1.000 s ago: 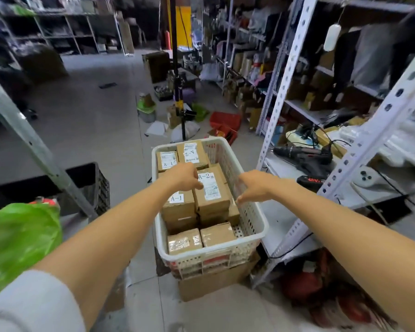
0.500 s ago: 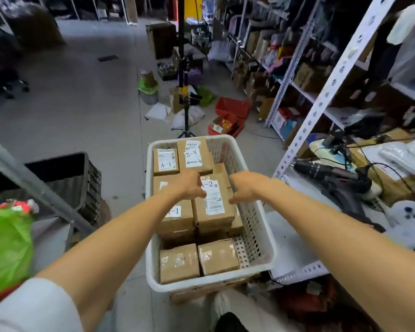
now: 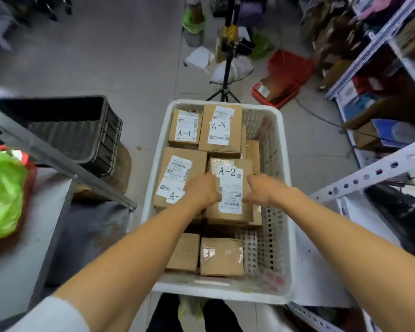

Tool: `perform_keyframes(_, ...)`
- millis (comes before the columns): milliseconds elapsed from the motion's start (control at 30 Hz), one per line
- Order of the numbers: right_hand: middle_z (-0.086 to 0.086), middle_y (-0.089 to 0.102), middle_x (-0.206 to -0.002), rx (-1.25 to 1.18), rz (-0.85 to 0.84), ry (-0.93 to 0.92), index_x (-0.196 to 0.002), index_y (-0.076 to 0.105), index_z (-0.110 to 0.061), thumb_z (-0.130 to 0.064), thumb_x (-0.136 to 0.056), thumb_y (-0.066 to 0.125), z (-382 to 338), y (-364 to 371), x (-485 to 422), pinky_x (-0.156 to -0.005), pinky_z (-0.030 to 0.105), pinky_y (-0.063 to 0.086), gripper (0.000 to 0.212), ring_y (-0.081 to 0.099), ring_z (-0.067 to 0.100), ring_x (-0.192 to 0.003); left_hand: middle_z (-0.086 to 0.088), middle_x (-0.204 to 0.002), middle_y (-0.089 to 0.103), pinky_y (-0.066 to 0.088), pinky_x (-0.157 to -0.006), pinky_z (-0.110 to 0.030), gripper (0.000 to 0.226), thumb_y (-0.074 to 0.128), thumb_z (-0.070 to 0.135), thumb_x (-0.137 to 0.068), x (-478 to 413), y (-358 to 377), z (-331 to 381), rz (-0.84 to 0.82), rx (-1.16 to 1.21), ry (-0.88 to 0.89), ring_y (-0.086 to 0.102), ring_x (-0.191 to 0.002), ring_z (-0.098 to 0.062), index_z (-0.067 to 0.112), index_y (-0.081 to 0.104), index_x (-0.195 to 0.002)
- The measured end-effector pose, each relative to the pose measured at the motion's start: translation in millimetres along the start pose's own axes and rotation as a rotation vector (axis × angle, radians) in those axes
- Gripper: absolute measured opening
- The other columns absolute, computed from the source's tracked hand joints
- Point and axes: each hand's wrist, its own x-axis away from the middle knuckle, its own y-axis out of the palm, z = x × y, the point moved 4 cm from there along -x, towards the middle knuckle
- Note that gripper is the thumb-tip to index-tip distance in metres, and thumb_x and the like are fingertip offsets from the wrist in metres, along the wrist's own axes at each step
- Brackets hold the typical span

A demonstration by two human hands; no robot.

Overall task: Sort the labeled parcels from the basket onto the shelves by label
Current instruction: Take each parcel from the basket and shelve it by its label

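Gripping the brown cardboard parcel with the white A-2 label from both sides. Left hand curls over its left edge, right hand over its right edge, so the box is clamped between them. It sits on other boxes mid-way along the white perforated plastic basket, touching a neighbouring brown labelled box on its left. Judged stiff, taped and fairly light. The label looks slick, so hold the side walls and lift straight up.
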Motion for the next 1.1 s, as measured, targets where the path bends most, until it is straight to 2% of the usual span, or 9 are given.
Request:
perform_keyframes(133, 0.011, 0.051, -0.129, -0.101, 0.062, 0.065, -0.128, 0.046, -0.010, -0.037, -0.087, 0.066, 9, 22, -31, -0.080, 0.038, 0.047, 0.053, 0.056, 0.028, -0.111, -0.012, -0.118, 0.058, 0.044, -0.078, -0.029, 0.048, 0.070, 0.019, -0.081, -17, 26, -4, -0.011, 0.114, -0.077, 0.057, -0.109, -0.028, 0.004, 0.050, -0.121)
perform_keyframes(333, 0.018, 0.041, -0.142, -0.429, 0.076, 0.186, -0.148, 0.015, -0.002, -0.029, -0.070, 0.084, 19, 66, -60, -0.101, 0.045, 0.045, 0.107, 0.046, 0.034, -0.127, -0.015, -0.129, 0.048, 0.042, -0.094, -0.030, 0.058, 0.068, 0.020, -0.082, -30, 41, 2, -0.007, 0.054, -0.111, 0.049, -0.119, -0.028, 0.000, 0.043, -0.129)
perform_keyframes(400, 0.016, 0.046, -0.140, -0.568, 0.076, 0.208, -0.147, 0.016, -0.004, -0.028, -0.063, 0.088, 23, 84, -67, -0.102, 0.045, 0.044, 0.113, 0.048, 0.033, -0.126, -0.015, -0.132, 0.048, 0.041, -0.095, -0.031, 0.071, 0.070, 0.021, -0.080, -32, 43, 5, -0.018, 0.054, -0.105, 0.049, -0.120, -0.028, 0.000, 0.033, -0.136)
perform_keyframes(500, 0.012, 0.049, -0.138, -0.710, 0.088, 0.255, -0.145, 0.022, -0.005, -0.024, -0.061, 0.090, 37, 99, -69, -0.104, 0.041, 0.044, 0.110, 0.050, 0.031, -0.124, -0.012, -0.126, 0.054, 0.045, -0.084, -0.032, 0.076, 0.074, 0.015, -0.075, -35, 52, 3, -0.049, 0.265, -0.065, 0.056, -0.111, -0.029, 0.007, 0.026, -0.135)
perform_keyframes(667, -0.003, 0.055, -0.131, -0.972, 0.119, 0.251, -0.140, 0.032, -0.015, -0.012, -0.049, 0.094, 62, 108, -73, -0.108, 0.041, 0.040, 0.110, 0.048, 0.022, -0.127, -0.006, -0.135, 0.044, 0.042, -0.106, -0.039, 0.084, 0.074, 0.006, -0.076, -44, 77, -12, -0.102, 0.720, -0.067, 0.047, -0.123, -0.022, 0.019, 0.017, -0.136)
perform_keyframes(800, -0.003, 0.054, -0.134, -1.097, 0.158, 0.177, -0.146, 0.022, -0.021, -0.001, -0.040, 0.093, 64, 109, -82, -0.111, 0.042, 0.035, 0.129, 0.044, 0.018, -0.128, 0.002, -0.156, 0.027, 0.025, -0.117, -0.045, 0.126, 0.078, 0.017, -0.069, -56, 100, -11, -0.185, 0.847, -0.029, 0.031, -0.139, -0.017, 0.039, -0.017, -0.148)
perform_keyframes(933, -0.007, 0.050, -0.133, -1.182, 0.170, 0.110, -0.147, 0.017, -0.019, -0.008, -0.046, 0.095, 63, 111, -82, -0.111, 0.038, 0.035, 0.129, 0.043, 0.013, -0.127, 0.003, -0.155, 0.030, 0.023, -0.118, -0.044, 0.131, 0.082, 0.012, -0.069, -62, 111, -15, -0.164, 0.932, -0.075, 0.031, -0.140, -0.016, 0.037, -0.020, -0.148)
perform_keyframes(1033, -0.010, 0.052, -0.135, -1.205, 0.198, 0.061, -0.147, 0.019, -0.025, -0.034, -0.034, 0.098, 65, 113, -77, -0.110, 0.043, 0.037, 0.137, 0.046, 0.010, -0.128, 0.003, -0.154, 0.031, 0.023, -0.118, -0.043, 0.128, 0.082, 0.009, -0.071, -62, 109, -12, -0.172, 0.923, -0.066, 0.031, -0.140, -0.016, 0.032, -0.016, -0.150)
perform_keyframes(1100, -0.010, 0.054, -0.134, -1.258, 0.186, 0.040, -0.147, 0.021, -0.029, -0.038, -0.030, 0.098, 69, 114, -72, -0.109, 0.044, 0.039, 0.140, 0.048, 0.010, -0.127, 0.003, -0.154, 0.031, 0.024, -0.118, -0.043, 0.127, 0.080, 0.011, -0.072, -58, 106, -8, -0.173, 0.908, -0.042, 0.033, -0.139, -0.016, 0.033, -0.017, -0.150)
